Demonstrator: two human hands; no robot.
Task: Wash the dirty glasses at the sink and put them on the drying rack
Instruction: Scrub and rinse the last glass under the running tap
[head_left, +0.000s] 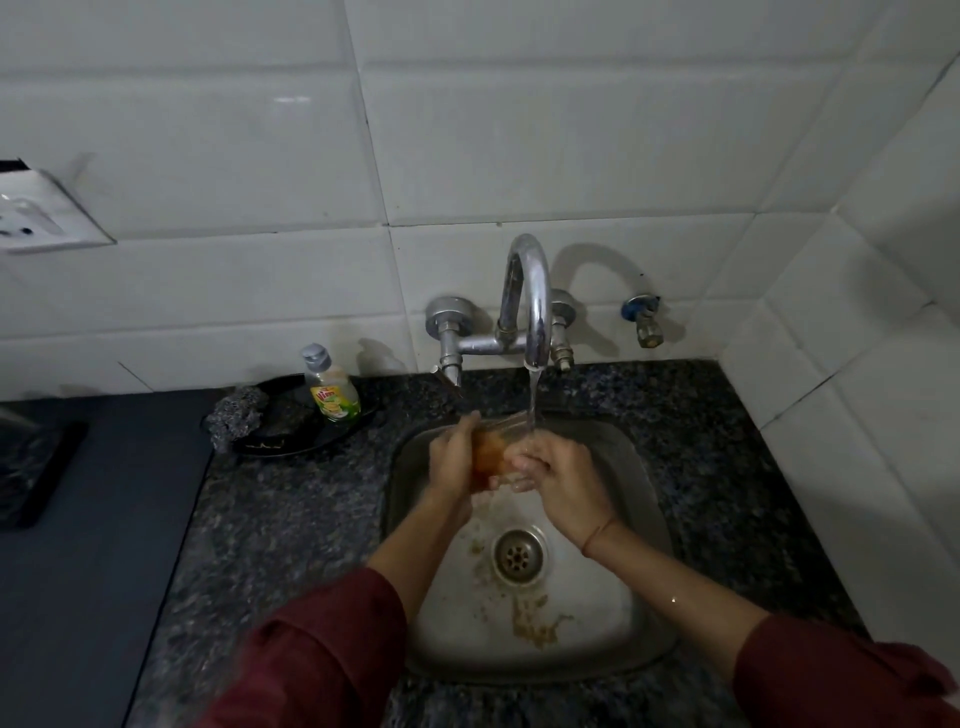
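Note:
A clear glass (492, 453) with orange-brown residue lies tilted between both hands over the steel sink (613, 613), its rim under the running stream from the chrome tap (530, 301). My left hand (453, 457) grips the glass from the left side. My right hand (558, 475) wraps its fingers round the glass from the right, partly hiding it. Brown stains spread across the sink floor around the drain (518, 555). Both sleeves are dark red.
A black plate (291, 441) on the speckled granite counter holds a steel scrubber (236, 415) and a dish-soap bottle (332, 387). A dark tray (36, 473) sits at the far left. White tiled walls close the back and right. A socket (36, 213) hangs left.

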